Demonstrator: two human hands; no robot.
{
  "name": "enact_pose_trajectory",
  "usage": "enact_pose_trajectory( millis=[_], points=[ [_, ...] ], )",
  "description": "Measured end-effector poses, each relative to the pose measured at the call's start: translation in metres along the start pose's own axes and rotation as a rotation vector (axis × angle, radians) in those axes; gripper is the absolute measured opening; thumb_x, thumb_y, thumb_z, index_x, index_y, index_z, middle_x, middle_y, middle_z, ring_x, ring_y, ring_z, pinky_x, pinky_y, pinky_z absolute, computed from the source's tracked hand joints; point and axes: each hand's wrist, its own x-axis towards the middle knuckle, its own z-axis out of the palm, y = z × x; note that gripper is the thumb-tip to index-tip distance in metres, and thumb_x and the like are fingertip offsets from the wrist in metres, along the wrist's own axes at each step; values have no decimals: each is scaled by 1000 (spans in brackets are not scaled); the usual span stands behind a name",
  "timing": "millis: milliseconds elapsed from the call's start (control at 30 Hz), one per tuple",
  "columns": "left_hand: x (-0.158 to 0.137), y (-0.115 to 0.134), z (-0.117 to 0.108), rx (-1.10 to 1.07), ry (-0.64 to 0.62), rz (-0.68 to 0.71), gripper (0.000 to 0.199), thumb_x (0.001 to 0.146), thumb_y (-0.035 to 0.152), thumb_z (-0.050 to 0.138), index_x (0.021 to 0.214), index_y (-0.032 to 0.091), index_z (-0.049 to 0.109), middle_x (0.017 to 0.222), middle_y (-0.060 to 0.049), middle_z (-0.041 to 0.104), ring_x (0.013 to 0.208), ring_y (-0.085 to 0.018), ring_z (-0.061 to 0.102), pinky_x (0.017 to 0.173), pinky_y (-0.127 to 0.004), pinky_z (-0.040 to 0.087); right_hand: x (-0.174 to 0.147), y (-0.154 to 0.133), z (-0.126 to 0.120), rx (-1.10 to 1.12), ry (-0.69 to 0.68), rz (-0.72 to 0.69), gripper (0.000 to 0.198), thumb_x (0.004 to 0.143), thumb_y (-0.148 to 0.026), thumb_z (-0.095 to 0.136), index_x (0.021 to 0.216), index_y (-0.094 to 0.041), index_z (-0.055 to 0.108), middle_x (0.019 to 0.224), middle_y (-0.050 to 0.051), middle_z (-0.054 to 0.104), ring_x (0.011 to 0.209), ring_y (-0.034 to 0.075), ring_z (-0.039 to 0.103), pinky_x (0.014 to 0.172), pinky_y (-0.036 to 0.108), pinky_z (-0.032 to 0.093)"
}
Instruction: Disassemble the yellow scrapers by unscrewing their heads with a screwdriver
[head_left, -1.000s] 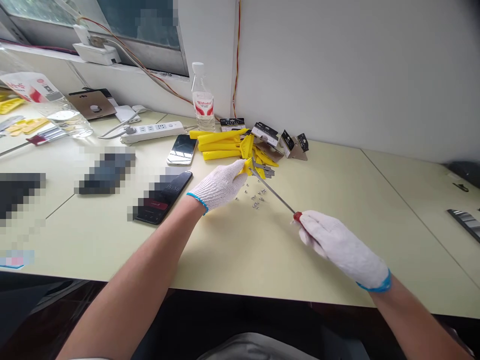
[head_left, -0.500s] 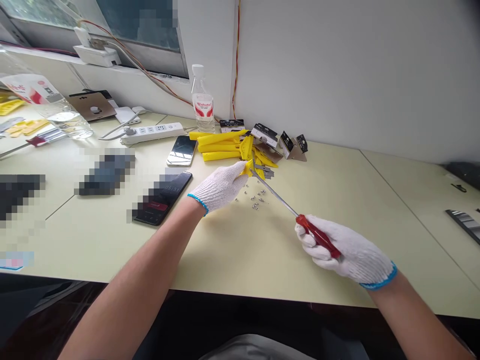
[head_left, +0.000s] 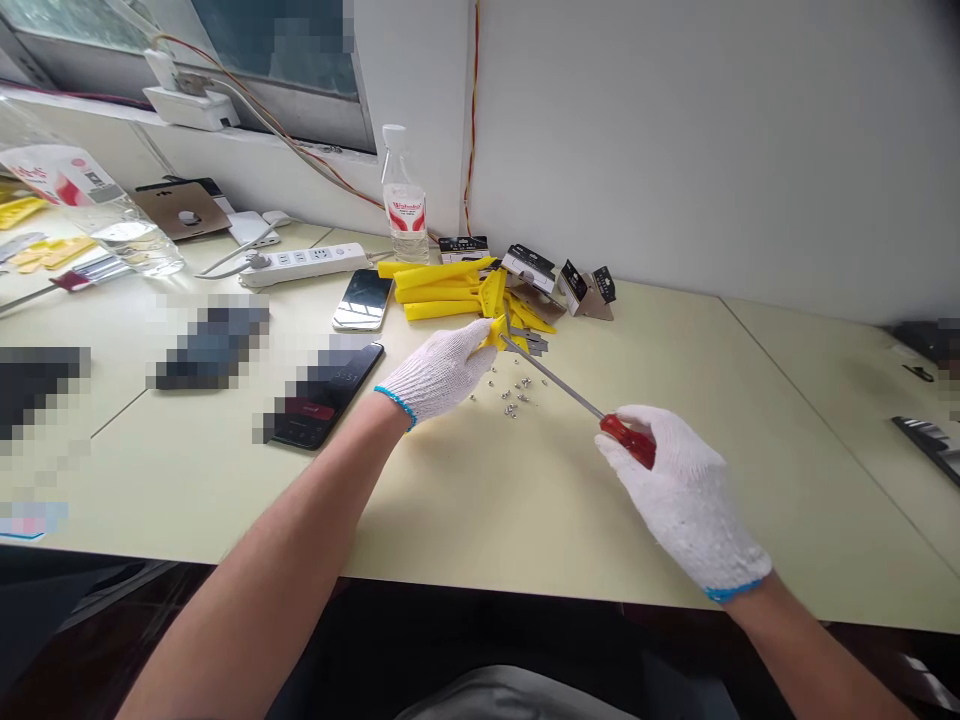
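Observation:
My left hand (head_left: 446, 365), in a white knit glove, is closed around a yellow plastic scraper (head_left: 496, 331), most of which the glove hides. My right hand (head_left: 679, 480), gloved the same way, grips the red handle of a screwdriver (head_left: 628, 440). Its long metal shaft runs up and left, with the tip at the scraper. Just beyond lie several yellow scraper handles (head_left: 439, 290) in a pile, beside some flat grey metal blades (head_left: 531, 343). Small silver screws (head_left: 511, 409) are scattered on the table below the scraper.
Black and white packaging cards (head_left: 532, 268) lie by the wall. A water bottle (head_left: 406, 205), a white power strip (head_left: 307, 263) and phones (head_left: 362, 300) stand or lie left of the pile. A larger bottle (head_left: 97, 205) leans in at far left. The table's front edge (head_left: 480, 588) is near me.
My right hand has turned around the screwdriver handle, its back now facing up more, covering the handle's rear end. The left hand and scraper have barely moved.

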Motion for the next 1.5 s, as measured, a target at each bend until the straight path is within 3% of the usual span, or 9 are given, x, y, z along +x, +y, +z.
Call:
enact_pose_trajectory(
  millis=[133, 267, 400, 600, 733, 867, 1067, 1300, 1500],
  points=[
    [0, 1, 0, 11, 2, -2, 19, 102, 30, 43, 104, 23, 60, 85, -3, 65, 57, -13, 50, 55, -26, 36, 8, 5, -2, 194, -222, 188, 41, 108, -52, 51, 108, -16, 71, 91, 9, 68, 61, 12, 57, 48, 23, 50],
    [-1, 2, -1, 10, 9, -5, 18, 102, 29, 44, 104, 23, 61, 75, 0, 58, 55, -13, 47, 56, -26, 36, 13, 8, -1, 697, -500, 527, 36, 106, -49, 53, 99, -16, 67, 82, 4, 59, 52, 6, 43, 41, 17, 39],
    [1, -4, 2, -7, 18, 8, 13, 101, 28, 46, 99, 23, 58, 71, 1, 54, 55, -12, 43, 55, -25, 34, 11, 8, -2, 507, -311, 315, 29, 106, -45, 59, 105, -18, 69, 88, 5, 67, 55, 10, 53, 46, 22, 49],
    [5, -16, 6, -5, 30, 37, 12, 101, 30, 47, 98, 23, 56, 75, 0, 58, 56, -12, 46, 54, -25, 33, 7, 4, 1, 357, -89, 234, 32, 105, -38, 66, 130, -18, 68, 127, 10, 69, 103, 20, 70, 88, 39, 62],
    [3, -14, 6, -17, 24, 30, 11, 100, 28, 46, 98, 24, 56, 74, 0, 58, 55, -12, 46, 53, -26, 33, 7, 2, 5, 332, -110, 245, 28, 106, -43, 62, 120, -21, 73, 105, 8, 73, 80, 16, 68, 68, 28, 59],
    [2, -7, 2, -22, 14, 29, 14, 101, 29, 45, 99, 24, 58, 75, 0, 59, 55, -12, 47, 55, -26, 35, 11, 0, -1, 361, -286, 300, 44, 106, -56, 52, 104, -18, 75, 74, 5, 64, 51, 12, 51, 41, 23, 41],
    [2, -6, 1, -15, 20, 20, 16, 102, 30, 45, 100, 23, 59, 82, -2, 63, 57, -13, 50, 56, -26, 38, 9, -2, -2, 542, -503, 397, 43, 101, -58, 53, 105, -18, 68, 71, 0, 56, 42, 7, 32, 38, 21, 34],
    [0, -4, -1, 0, -2, 23, 19, 104, 34, 45, 109, 24, 61, 80, -1, 64, 59, -14, 53, 59, -26, 39, 1, -6, 16, 146, 36, 181, 29, 102, -47, 64, 111, -21, 72, 94, 7, 69, 72, 16, 60, 56, 25, 48],
    [0, -5, 1, 31, -26, 21, 16, 103, 35, 46, 99, 24, 58, 75, 0, 60, 60, -15, 52, 57, -27, 36, 7, 0, 8, 232, -110, 229, 28, 104, -46, 66, 109, -19, 70, 100, 7, 71, 76, 14, 64, 65, 27, 57]
  ],
)
